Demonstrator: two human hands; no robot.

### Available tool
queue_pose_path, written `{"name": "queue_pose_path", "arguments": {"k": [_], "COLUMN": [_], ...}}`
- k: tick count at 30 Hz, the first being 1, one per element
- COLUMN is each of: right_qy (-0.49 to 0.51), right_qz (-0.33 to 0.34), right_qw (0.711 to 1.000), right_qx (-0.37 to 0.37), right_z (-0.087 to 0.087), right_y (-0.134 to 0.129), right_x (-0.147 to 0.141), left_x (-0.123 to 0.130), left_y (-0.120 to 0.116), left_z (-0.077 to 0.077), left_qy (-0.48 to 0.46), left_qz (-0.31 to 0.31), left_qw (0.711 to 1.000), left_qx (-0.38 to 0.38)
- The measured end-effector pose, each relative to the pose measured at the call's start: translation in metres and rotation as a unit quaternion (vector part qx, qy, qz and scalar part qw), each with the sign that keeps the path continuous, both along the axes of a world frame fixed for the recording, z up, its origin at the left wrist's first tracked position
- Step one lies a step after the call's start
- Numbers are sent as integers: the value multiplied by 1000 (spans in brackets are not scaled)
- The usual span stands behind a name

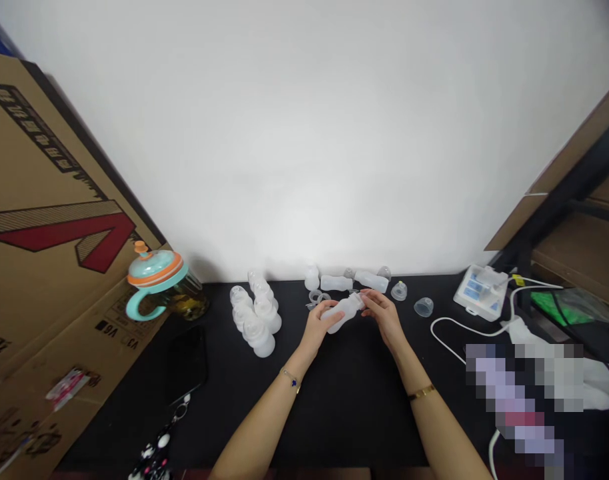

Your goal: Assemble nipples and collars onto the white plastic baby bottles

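A frosted white bottle (340,316) lies tilted in my left hand (320,324), whose fingers wrap round its body. The fingers of my right hand (379,312) are closed at the bottle's neck, on a small clear part there that is too small to make out. Behind my hands, near the wall, lie two more frosted bottles (336,283) (371,281), and another bottle (312,277) stands beside them. Clear rings (315,296) lie just left of the held bottle. Clear dome caps (399,291) (424,307) rest to the right.
Several assembled bottles (255,312) stand in a cluster at the left. Further left are a teal-lidded jug (157,273), a black phone (186,363) with a beaded strap, and a cardboard box (49,233). A white case (481,292), a white cable (447,320) and tissue are at the right.
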State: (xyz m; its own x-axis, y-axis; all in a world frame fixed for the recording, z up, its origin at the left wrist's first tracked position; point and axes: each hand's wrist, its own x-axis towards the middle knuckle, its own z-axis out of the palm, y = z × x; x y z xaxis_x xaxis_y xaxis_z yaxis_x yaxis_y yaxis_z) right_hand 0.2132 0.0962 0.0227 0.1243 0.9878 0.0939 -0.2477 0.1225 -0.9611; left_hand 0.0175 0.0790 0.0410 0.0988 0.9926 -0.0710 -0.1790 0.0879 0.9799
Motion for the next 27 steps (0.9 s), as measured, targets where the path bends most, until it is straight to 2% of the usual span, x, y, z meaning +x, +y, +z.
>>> {"name": "queue_pose_path", "arguments": {"k": [27], "right_qy": [-22], "right_qz": [-9], "right_qw": [1000], "right_qx": [-10], "right_z": [-2], "right_y": [2], "right_x": [-1], "left_x": [-1], "left_y": [3], "left_z": [-5], "left_qy": [33], "left_qz": [-9], "left_qw": [999], "left_qx": [19]}}
